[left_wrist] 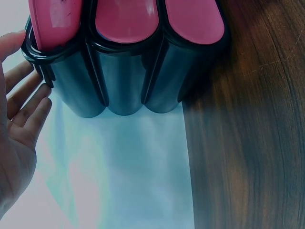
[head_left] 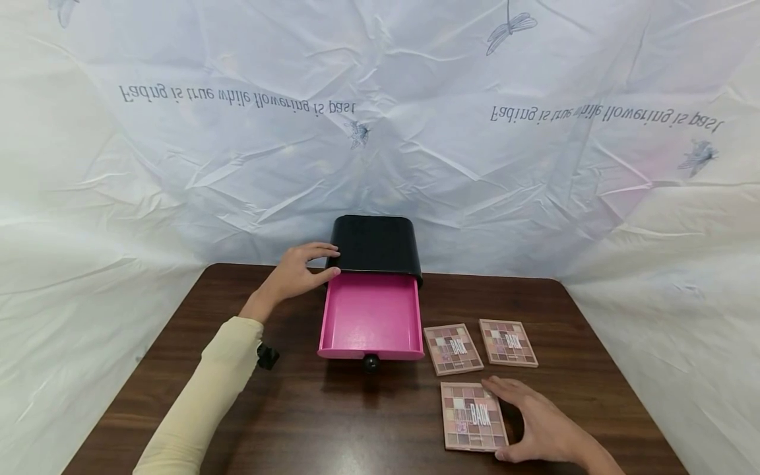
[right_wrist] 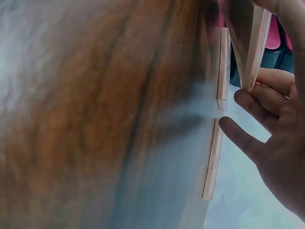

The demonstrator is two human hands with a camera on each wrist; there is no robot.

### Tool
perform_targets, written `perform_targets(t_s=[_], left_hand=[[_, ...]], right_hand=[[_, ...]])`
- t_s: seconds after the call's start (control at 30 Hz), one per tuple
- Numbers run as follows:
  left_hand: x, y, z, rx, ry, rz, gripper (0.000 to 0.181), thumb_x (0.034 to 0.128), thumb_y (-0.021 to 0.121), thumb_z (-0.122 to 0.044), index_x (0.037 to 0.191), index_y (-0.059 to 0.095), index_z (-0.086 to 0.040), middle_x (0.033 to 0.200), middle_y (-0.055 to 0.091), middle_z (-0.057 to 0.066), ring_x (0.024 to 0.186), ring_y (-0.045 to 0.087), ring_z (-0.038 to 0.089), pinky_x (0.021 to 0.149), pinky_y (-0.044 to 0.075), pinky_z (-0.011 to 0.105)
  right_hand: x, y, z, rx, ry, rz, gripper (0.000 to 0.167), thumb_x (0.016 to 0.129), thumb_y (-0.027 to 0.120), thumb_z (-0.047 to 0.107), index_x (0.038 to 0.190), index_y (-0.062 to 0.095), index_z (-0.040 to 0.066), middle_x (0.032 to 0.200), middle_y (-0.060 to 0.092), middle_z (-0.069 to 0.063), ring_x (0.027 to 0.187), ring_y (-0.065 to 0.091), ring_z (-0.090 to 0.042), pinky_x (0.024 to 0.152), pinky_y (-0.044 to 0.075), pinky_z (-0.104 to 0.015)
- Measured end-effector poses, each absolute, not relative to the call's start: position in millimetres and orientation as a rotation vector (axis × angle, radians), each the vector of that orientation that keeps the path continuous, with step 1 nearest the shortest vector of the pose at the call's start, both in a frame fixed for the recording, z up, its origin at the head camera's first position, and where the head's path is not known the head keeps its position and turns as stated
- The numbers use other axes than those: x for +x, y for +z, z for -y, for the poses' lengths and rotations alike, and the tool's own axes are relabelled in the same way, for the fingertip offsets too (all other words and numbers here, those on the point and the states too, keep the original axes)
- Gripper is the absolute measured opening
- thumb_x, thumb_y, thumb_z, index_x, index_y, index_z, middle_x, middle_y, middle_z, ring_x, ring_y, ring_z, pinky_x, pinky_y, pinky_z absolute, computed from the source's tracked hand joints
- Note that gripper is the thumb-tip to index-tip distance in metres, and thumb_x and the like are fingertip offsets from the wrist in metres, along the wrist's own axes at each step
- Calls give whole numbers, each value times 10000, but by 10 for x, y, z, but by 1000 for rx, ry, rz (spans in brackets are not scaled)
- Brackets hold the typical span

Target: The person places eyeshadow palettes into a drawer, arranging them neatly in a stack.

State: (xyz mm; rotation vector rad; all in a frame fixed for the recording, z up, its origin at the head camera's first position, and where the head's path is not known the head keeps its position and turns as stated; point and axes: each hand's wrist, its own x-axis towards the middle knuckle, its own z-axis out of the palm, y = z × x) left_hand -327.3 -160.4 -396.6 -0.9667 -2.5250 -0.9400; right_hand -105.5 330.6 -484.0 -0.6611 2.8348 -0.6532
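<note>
I have the right hand (head_left: 543, 422) spread wide, thumb and fingers gripping the right-hand corners of the nearest eyeshadow palette (head_left: 473, 417), right of the pulled-out pink drawer (head_left: 371, 316). My left hand (head_left: 299, 270), fingers extended and apart, touches the left side of the black drawer cabinet (head_left: 377, 244). Farther off, a second palette (head_left: 453, 348) and a third palette (head_left: 508, 343) lie side by side.

The black cabinet (head_left: 375, 244) looks like smooth, glossy plastic, as does its pink drawer (head_left: 373, 313) (the black knob (head_left: 371, 363) shines too). The table (head_left: 356, 422) is polished, dark-grained wood. At right, the near palette (head_left: 473, 417) seems smooth, plastic or card. The far sheet (head_left: 415, 165) is crinkled, faintly shiny; the left sleeve (head_left: 202, 389), matt cloth.
</note>
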Motion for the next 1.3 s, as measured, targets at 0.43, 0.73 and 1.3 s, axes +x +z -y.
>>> perform_targets(t_s=[0.43,0.73,1.3], left_hand=[[-3264,-3950,1602,-968,-951,2523,445,935,742,-407,1278,726,-126,1372,649,71,1313,571,305,1068,464,547],[-3257,-3956,1603,-963,-952,2535,444,942,736,-407,1289,721,-130,1382,642,66,1323,562,300,1071,463,541],[-3254,-3967,1610,-957,-985,2543,444,943,744,-376,1308,713,-125,1398,635,67,1337,555,295,1085,453,538]], right_hand=[[-1085,-4700,-3309,-702,-751,-3028,1060,638,918,591,1525,505,183,1514,518,-151,1337,484,-500,900,467,-717],[-1234,-4488,-3315,-707,-784,-3094,1104,632,954,507,1573,427,269,1539,484,-162,1353,469,-510,930,434,-753],[-1612,-3991,-3161,-715,-814,-3200,1127,617,971,472,1573,433,211,1556,440,-211,1345,471,-420,901,472,-606]])
